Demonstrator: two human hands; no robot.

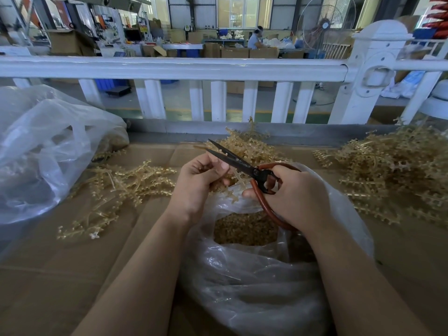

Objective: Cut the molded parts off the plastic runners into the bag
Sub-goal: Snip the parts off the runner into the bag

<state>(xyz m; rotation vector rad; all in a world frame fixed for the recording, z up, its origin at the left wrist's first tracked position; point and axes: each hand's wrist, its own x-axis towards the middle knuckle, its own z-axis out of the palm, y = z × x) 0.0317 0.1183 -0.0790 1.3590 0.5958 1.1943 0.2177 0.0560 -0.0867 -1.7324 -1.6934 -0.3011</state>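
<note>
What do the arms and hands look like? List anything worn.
Both forearms are bare from the bottom edge of the frame up to the wrists; no sleeves show. The left hand and right hand wear no gloves. No rings, watch or bands are visible on the parts in view.

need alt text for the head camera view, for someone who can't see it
Over an open clear bag of cut parts, the left hand holds a tan plastic runner while the right hand grips open scissors. More runners lie piled on the cardboard.
</note>
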